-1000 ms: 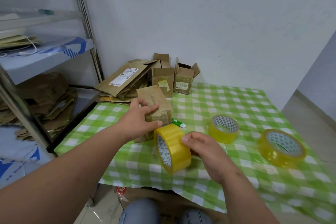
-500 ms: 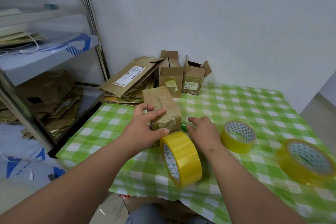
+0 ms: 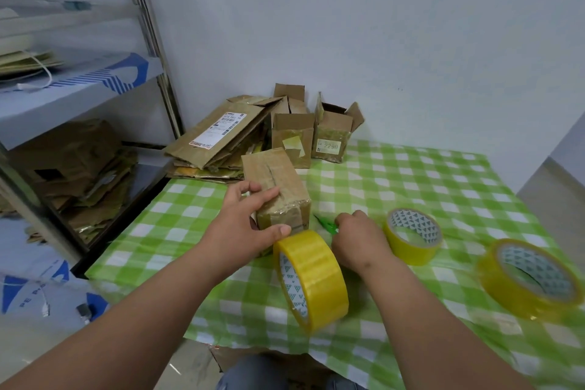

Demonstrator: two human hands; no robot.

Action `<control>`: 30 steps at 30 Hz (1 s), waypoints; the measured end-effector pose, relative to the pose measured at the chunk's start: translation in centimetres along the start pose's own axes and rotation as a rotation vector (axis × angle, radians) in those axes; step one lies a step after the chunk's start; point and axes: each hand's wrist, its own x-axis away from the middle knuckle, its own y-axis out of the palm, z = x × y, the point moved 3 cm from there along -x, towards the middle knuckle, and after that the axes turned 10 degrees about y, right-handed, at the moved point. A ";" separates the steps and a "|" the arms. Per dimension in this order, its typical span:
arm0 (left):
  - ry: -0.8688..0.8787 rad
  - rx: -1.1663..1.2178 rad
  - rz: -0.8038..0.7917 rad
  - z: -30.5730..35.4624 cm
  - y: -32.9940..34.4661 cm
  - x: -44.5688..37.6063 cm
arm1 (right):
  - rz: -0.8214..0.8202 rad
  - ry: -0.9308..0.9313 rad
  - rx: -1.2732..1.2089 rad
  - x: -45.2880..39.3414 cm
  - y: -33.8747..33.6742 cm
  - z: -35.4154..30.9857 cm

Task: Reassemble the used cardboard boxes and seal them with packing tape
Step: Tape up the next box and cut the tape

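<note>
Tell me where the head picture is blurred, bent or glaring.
Head view: wide-angle bend curves the shelf post; motion blur smears the far-right tape roll and tablecloth edge; the taped box under the left hand stays fairly sharp, with mild sheen on its tape; light is soft, shadows faint.

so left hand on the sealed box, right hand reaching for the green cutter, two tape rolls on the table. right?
Not quite: the head view shows three tape rolls, not two. Left hand is on the sealed box; right hand is at the green cutter.
</note>
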 end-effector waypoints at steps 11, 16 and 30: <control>-0.025 0.057 0.007 0.3 0.1 0.3 | -0.039 -0.047 -0.672 3.8 -3.6 2.0; -0.050 0.030 0.021 0.6 0.1 0.1 | -0.061 -0.182 -0.774 5.5 -5.8 0.9; -0.133 0.498 0.070 -0.5 1.3 0.4 | -0.047 -0.348 -0.508 7.1 -7.0 -1.3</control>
